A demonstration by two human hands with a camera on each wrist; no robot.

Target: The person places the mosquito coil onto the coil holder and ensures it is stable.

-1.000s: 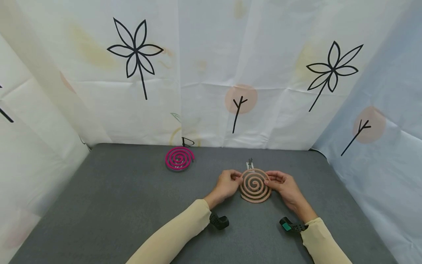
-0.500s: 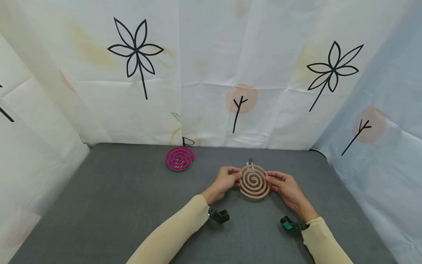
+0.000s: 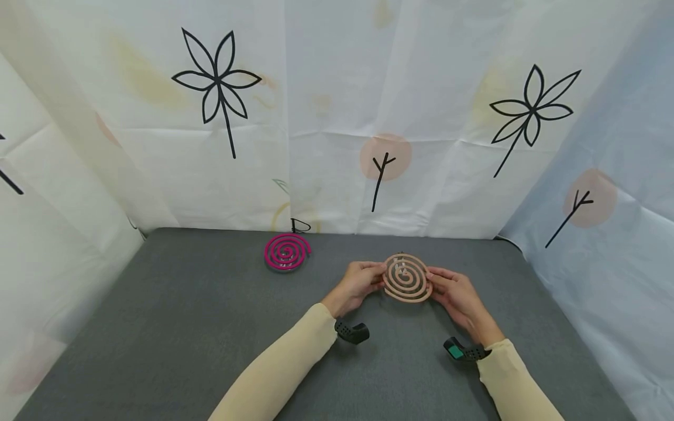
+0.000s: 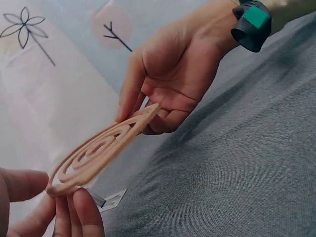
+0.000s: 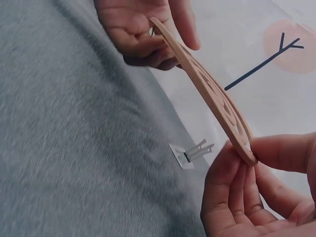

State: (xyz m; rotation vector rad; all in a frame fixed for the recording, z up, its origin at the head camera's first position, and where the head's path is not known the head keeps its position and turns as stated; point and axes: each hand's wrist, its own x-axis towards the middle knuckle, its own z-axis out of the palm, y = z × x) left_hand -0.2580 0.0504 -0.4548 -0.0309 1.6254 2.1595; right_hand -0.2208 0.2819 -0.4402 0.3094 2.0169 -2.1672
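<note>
A tan mosquito coil (image 3: pixel 405 275) is held up above the grey table by both hands. My left hand (image 3: pixel 354 284) pinches its left rim between thumb and fingers. On the opposite rim, my right hand (image 3: pixel 459 295) grips it the same way, thumb on top and fingers beneath. Just below and beyond the coil, a small metal stand (image 5: pixel 182 157) with thin upright prongs sits on the table, apart from the coil in the right wrist view. From the head, that stand shows only through the spiral's gaps.
Farther left, near the table's back edge, lies a pink coil (image 3: pixel 286 252) with metal pieces partly visible beneath it. The grey table (image 3: pixel 200 327) ends at a white curtain (image 3: pixel 326 105) printed with plants, which also hangs along both sides.
Both hands have moved the tan coil away from me toward the table's back, over the metal stand. The coil now looks flatter from above. The pink coil has stayed put.
</note>
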